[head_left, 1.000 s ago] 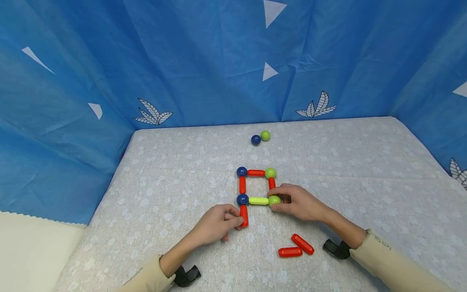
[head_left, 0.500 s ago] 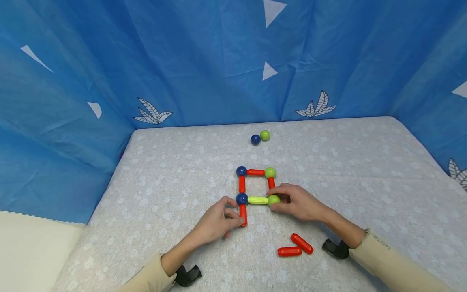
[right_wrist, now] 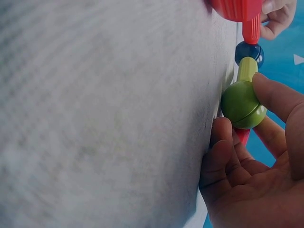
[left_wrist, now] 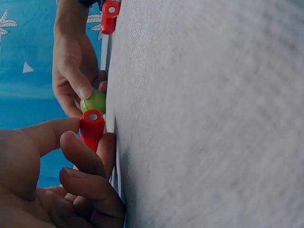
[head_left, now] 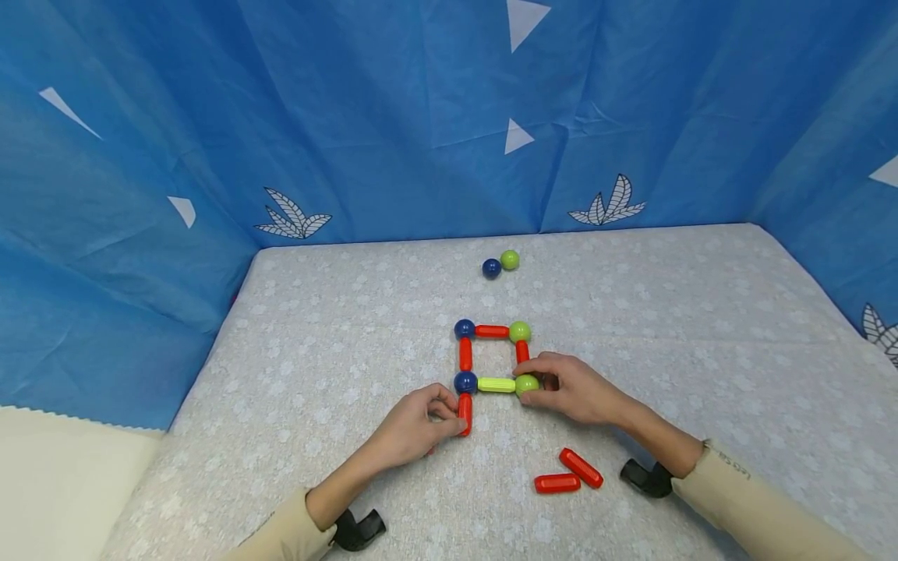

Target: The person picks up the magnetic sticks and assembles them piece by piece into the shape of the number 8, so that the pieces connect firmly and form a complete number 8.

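A square of rods and balls lies on the table, with a blue ball (head_left: pixel 464 329) and a green ball (head_left: pixel 520 331) at its far corners. From the near-left blue ball (head_left: pixel 466 382), a red magnetic rod (head_left: pixel 465 409) points toward me. My left hand (head_left: pixel 410 428) pinches this rod near its free end, whose silvery tip (left_wrist: pixel 93 117) shows in the left wrist view. At the near-right corner, my right hand (head_left: pixel 571 388) holds another green ball (right_wrist: pixel 240 102) between thumb and fingers. A yellow-green rod (head_left: pixel 496 385) joins those two near balls.
Two loose red rods (head_left: pixel 557 484) lie close together at the near right. Toward the back, a loose dark blue ball (head_left: pixel 492 268) sits beside a green one (head_left: pixel 510 259). A blue curtain (head_left: pixel 393 117) stands behind the patterned tablecloth (head_left: pixel 337 327).
The near end of the red rod has swung slightly left with my left hand. My left index finger lifted off the rod, then came back down beside it. My right hand stays in place.
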A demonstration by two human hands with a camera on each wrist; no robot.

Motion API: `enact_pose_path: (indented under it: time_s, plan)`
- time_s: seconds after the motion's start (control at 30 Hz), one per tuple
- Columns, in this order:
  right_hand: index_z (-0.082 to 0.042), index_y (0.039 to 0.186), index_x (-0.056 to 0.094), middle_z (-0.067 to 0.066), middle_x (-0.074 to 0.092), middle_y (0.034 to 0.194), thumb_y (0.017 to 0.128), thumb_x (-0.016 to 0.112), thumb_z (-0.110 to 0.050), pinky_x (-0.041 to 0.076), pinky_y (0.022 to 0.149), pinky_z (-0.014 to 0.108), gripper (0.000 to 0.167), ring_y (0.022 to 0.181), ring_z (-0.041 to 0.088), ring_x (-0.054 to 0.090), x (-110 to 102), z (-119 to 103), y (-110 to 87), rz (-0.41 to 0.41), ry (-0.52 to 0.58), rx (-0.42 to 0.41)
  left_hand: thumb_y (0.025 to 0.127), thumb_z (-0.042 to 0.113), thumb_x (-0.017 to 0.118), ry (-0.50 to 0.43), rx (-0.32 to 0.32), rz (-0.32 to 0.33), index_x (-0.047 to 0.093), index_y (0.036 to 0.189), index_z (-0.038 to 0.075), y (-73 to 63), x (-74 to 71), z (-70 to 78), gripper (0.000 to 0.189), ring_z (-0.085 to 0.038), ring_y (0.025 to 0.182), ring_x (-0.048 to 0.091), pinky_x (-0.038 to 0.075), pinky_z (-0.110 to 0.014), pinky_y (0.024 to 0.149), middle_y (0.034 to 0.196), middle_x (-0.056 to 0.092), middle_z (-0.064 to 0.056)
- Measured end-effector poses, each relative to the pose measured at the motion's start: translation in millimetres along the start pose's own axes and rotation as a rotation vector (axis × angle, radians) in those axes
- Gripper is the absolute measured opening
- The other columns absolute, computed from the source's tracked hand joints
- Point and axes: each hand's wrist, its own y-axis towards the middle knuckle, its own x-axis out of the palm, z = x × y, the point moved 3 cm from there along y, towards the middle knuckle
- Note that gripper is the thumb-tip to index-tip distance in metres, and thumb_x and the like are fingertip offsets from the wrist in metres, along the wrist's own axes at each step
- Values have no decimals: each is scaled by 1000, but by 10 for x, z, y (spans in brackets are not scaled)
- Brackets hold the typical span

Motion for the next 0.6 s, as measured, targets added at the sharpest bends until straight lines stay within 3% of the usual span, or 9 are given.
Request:
enact_pose_path:
  time_s: [0.47, 0.6]
  plan:
    - [-12, 122, 67, -4, 56, 90, 89, 75, -24, 43, 65, 27, 35, 77, 16, 51, 0, 19, -2, -3, 11, -3, 90, 17, 73, -11, 13, -12, 60, 102, 5, 10, -3, 1, 22, -12, 50, 52, 43, -26, 47, 82, 70, 1]
    - [-12, 122, 67, -5, 56, 90, 89, 75, -24, 43, 65, 27, 35, 77, 15, 51, 6, 16, 0, -1, 8, -9, 91, 22, 73, 76, 28, -6, 62, 104, 6, 12, -50, 16, 24, -12, 52, 56, 45, -27, 50, 81, 70, 4]
